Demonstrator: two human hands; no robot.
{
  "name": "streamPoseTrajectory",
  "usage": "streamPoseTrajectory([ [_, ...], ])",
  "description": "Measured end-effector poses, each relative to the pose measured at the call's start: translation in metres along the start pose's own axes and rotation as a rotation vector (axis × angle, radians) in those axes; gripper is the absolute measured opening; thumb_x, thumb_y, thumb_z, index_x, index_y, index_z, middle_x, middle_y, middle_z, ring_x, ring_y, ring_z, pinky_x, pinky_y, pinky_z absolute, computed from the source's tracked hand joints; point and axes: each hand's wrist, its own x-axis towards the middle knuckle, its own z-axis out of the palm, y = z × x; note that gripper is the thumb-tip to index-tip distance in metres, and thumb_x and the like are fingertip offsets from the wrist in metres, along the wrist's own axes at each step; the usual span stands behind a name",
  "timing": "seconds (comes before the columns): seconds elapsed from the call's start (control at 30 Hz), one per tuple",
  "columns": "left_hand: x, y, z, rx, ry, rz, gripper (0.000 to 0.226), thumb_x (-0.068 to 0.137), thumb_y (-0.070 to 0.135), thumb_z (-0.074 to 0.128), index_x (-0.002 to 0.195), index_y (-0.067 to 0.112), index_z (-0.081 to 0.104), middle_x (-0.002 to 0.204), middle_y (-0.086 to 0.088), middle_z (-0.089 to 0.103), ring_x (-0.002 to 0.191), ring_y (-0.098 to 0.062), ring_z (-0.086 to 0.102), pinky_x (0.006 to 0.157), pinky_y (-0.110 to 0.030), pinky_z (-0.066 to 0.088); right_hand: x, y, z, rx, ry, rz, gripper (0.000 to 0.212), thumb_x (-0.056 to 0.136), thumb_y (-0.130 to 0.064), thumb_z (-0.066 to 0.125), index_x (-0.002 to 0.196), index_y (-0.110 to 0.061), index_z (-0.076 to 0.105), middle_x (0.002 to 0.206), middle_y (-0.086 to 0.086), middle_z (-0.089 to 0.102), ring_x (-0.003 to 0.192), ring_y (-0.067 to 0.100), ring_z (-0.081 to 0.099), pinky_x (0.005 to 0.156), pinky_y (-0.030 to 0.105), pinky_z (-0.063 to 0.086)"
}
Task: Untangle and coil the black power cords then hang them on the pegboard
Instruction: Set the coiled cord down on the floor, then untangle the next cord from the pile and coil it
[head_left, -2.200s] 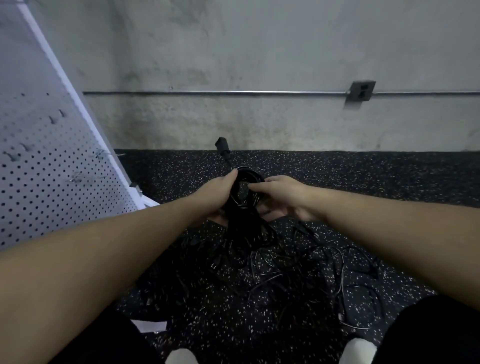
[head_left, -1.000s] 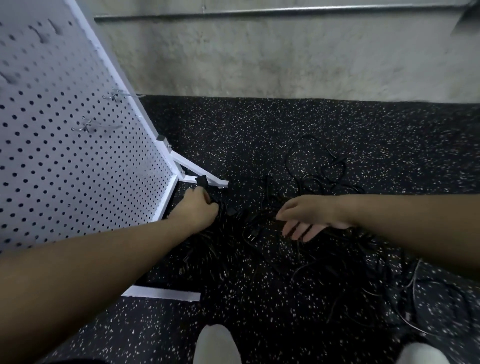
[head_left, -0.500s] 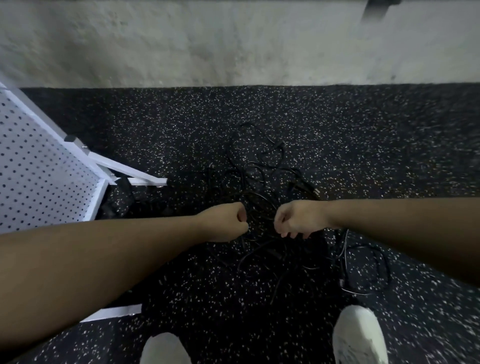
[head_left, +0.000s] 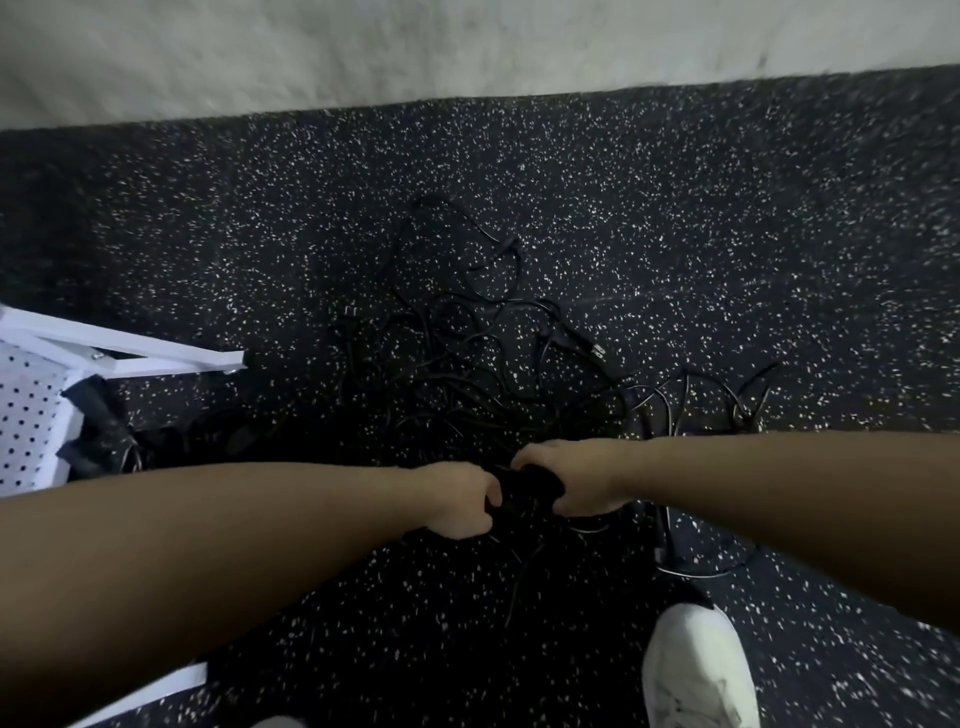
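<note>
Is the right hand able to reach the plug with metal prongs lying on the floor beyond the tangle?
Probably yes, once it lets go. The right hand now grips cord in the tangle. The plug lies uncovered on the floor, just beyond, with nothing in between.

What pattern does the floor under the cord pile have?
The floor is black with scattered small white flecks, seen clearly in the head view, around the tangled black cords.

Two hands, the left hand (head_left: 460, 499) and the right hand (head_left: 574, 478), one tangled heap of black power cords (head_left: 467, 374) too knotted to count singly, one white pegboard (head_left: 31, 415), and one white shoe (head_left: 698, 670).
</note>
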Motion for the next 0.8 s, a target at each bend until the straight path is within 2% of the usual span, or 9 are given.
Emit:
streamPoseTrajectory([
  [0.07,0.011,-0.006,0.006,0.123,-0.082,-0.018,0.052,0.104,0.033,0.046,0.155,0.029,0.039,0.164,-0.008,0.026,0.146,-0.031,0.033,0.119,-0.041,0.034,0.005,0.002,0.002,-0.053,-0.019,-0.012,0.069,0.097,-0.023,0.057,0.158,-0.031,0.026,0.161,0.001,0.030,0.141,0.025,0.042,0.113,0.034,0.039],
  [0.13,0.015,-0.011,0.009,0.224,-0.091,-0.027,0.054,0.104,0.033,0.044,0.157,0.031,0.036,0.168,-0.008,0.012,0.151,-0.034,0.021,0.122,-0.047,0.028,0.010,0.000,0.004,-0.084,-0.018,-0.028,0.064,0.098,-0.027,0.055,0.157,-0.033,0.031,0.163,-0.001,0.023,0.140,0.025,0.043,0.110,0.033,0.042],
  [0.23,0.017,-0.012,0.010,0.260,-0.017,-0.050,0.051,0.102,0.020,0.048,0.151,0.032,0.046,0.156,-0.004,0.028,0.142,-0.030,0.030,0.117,-0.049,0.034,0.014,-0.002,0.008,-0.172,0.022,-0.050,0.048,0.098,-0.027,0.056,0.144,-0.036,0.049,0.155,-0.004,0.028,0.118,0.028,0.056,0.094,0.036,0.051],
  [0.3,0.017,-0.010,0.008,0.221,0.011,-0.065,0.047,0.101,0.015,0.048,0.144,0.030,0.054,0.142,-0.002,0.041,0.135,-0.029,0.038,0.114,-0.050,0.034,0.014,-0.003,0.009,-0.272,0.049,-0.082,0.032,0.098,-0.027,0.059,0.129,-0.034,0.059,0.145,-0.003,0.034,0.100,0.027,0.055,0.082,0.038,0.052],
  [0.43,0.006,-0.006,0.005,0.101,0.150,0.038,0.035,0.099,0.030,0.047,0.130,0.033,0.062,0.135,0.005,0.054,0.130,-0.021,0.046,0.108,-0.049,0.032,0.003,-0.002,0.002,-0.409,0.305,-0.331,0.030,0.095,-0.048,0.061,0.118,-0.030,0.067,0.141,0.000,0.045,0.119,0.024,0.051,0.090,0.038,0.045],
  [0.53,-0.014,-0.002,-0.007,-0.396,0.250,0.130,0.030,0.103,0.034,0.039,0.110,0.026,0.067,0.121,0.001,0.067,0.111,-0.020,0.061,0.103,-0.040,0.042,-0.024,-0.002,-0.018,-0.209,0.432,-0.382,0.034,0.099,-0.052,0.054,0.115,-0.025,0.068,0.119,-0.002,0.065,0.110,0.019,0.057,0.092,0.037,0.047],
  [0.6,-0.039,0.005,-0.021,-0.730,0.325,0.209,0.043,0.102,0.046,0.037,0.102,0.019,0.071,0.101,-0.001,0.073,0.094,-0.019,0.068,0.096,-0.037,0.051,-0.051,-0.004,-0.035,-0.009,0.469,-0.294,0.026,0.102,-0.047,0.054,0.111,-0.025,0.064,0.099,-0.003,0.069,0.085,0.010,0.061,0.077,0.031,0.047],
  [0.7,-0.085,0.016,-0.046,-0.656,0.488,0.286,0.041,0.104,0.053,0.043,0.103,0.020,0.068,0.090,-0.001,0.075,0.083,-0.013,0.069,0.089,-0.034,0.052,-0.097,-0.013,-0.061,0.158,0.585,-0.220,0.022,0.105,-0.040,0.050,0.103,-0.021,0.060,0.087,-0.007,0.069,0.055,-0.005,0.053,0.055,0.013,0.038],
  [0.8,-0.121,0.024,-0.065,-0.483,0.652,0.246,0.017,0.105,0.031,0.052,0.103,0.021,0.064,0.095,-0.004,0.074,0.062,-0.009,0.060,0.064,-0.028,0.049,-0.141,-0.028,-0.078,0.370,0.770,-0.222,0.024,0.105,-0.040,0.051,0.095,-0.019,0.058,0.083,0.000,0.074,0.054,0.000,0.058,0.056,0.020,0.044],
])
